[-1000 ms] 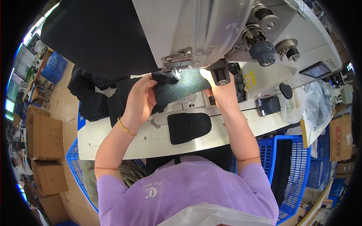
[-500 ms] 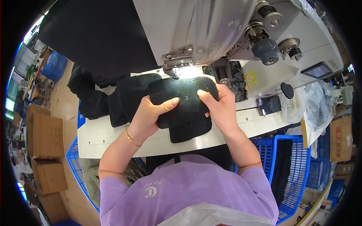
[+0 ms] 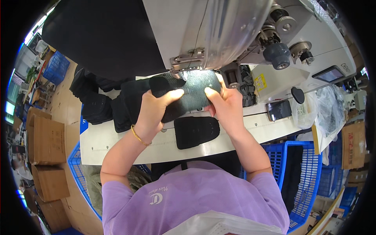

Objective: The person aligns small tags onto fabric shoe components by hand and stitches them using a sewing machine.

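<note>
Both my hands grip a black mesh fabric piece [image 3: 192, 96] under the lit needle area of a sewing machine [image 3: 190, 60]. My left hand [image 3: 156, 105] pinches its left side, thumb on top and fingers mostly hidden beneath. On its right side my right hand [image 3: 226, 105] does the same, thumb on top. The far edge of the piece lies at the presser foot. Nearer to me, a second black fabric piece [image 3: 197, 132] with a rounded end rests flat on the white table [image 3: 117, 147]. Stacked black fabric pieces [image 3: 131, 98] lie just left of my left hand.
More black stacks [image 3: 96, 107] sit at the table's left end. A phone [image 3: 279, 110] and clear plastic bags [image 3: 329, 105] lie on the right. Dark scraps [image 3: 247, 86] fill a gap beside the machine. Blue baskets [image 3: 313, 184] stand below the table, cardboard boxes [image 3: 49, 141] on the left floor.
The held fabric piece has moved away from me, in under the presser foot, and both hands went with it slightly. The piece on the table is now more uncovered.
</note>
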Demonstrator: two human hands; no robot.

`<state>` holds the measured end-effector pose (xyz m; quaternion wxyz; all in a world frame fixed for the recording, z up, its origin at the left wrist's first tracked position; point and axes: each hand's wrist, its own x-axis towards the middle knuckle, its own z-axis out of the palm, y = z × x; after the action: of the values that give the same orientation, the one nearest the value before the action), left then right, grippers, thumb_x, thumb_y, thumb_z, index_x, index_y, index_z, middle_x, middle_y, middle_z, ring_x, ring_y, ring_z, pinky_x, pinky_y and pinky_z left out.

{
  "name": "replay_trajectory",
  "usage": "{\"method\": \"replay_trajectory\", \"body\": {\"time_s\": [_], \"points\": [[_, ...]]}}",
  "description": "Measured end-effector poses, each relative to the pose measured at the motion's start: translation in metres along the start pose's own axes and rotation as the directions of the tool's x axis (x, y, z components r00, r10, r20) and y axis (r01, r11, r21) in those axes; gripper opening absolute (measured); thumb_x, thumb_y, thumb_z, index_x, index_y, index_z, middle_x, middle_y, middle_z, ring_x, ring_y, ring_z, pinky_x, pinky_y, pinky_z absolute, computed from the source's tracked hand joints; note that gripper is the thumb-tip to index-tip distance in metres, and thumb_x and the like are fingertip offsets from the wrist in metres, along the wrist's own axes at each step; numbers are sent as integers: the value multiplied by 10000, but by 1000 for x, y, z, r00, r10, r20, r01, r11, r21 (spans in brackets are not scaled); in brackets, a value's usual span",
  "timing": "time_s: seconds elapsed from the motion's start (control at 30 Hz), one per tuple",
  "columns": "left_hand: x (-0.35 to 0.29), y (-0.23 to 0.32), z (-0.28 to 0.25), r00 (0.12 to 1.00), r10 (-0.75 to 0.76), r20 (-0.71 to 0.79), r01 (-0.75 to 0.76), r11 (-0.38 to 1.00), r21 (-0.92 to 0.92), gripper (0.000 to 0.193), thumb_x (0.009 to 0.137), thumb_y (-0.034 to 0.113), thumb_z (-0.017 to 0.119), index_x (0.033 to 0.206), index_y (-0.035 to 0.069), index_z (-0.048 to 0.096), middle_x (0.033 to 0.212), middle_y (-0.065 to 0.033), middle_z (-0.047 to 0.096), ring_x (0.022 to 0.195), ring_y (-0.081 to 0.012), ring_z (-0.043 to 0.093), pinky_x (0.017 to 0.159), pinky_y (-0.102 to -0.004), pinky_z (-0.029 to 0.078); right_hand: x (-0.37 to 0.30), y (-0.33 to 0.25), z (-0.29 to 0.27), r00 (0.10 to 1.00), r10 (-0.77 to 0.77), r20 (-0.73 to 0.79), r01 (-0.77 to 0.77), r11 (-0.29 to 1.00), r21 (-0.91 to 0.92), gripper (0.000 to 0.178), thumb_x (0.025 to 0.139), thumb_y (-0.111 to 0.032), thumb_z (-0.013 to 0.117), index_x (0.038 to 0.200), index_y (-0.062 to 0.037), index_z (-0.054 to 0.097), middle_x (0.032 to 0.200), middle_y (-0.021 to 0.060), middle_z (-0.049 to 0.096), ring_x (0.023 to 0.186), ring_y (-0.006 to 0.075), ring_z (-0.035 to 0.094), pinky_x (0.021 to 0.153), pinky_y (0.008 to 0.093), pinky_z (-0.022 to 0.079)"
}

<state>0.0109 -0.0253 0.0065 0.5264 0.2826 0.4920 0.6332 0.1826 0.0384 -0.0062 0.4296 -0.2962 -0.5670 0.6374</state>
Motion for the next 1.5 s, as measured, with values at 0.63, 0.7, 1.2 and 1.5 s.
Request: {"method": "replay_trajectory", "body": {"time_s": [0.63,0.7,1.2,1.5], "points": [[27,8,-2,998,30,-56,-29,999,21,103,795,-6,662,891,3,628,858,-71,648,754,-133,627,657,-269,536,25,0,1,997,-19,-81,19,1000,-8,265,839,13,506,1101,36,533,710,46,604,506,59,557,399,185,400],[30,11,-3,990,-30,-137,45,993,111,136,798,-16,653,925,-14,603,881,-86,644,761,-152,639,647,-277,549,24,-1,0,996,-15,-85,14,1000,-13,288,834,9,509,1120,34,529,705,48,604,508,62,560,402,187,405],[23,17,-5,999,-6,-34,-1,981,-195,282,951,202,427,1036,-10,593,994,-84,639,868,-166,648,749,-307,546,23,-1,-5,1000,-4,-20,4,1000,-6,279,916,-101,500,1162,30,516,717,55,600,527,72,560,421,193,414],[30,8,-49,982,180,-60,-178,983,35,348,752,-50,675,1078,-22,555,945,-102,617,842,-174,631,694,-293,548,48,19,-76,928,-271,-254,198,939,-282,213,917,-224,564,943,-15,597,685,42,629,505,83,511,494,219,396]]}}
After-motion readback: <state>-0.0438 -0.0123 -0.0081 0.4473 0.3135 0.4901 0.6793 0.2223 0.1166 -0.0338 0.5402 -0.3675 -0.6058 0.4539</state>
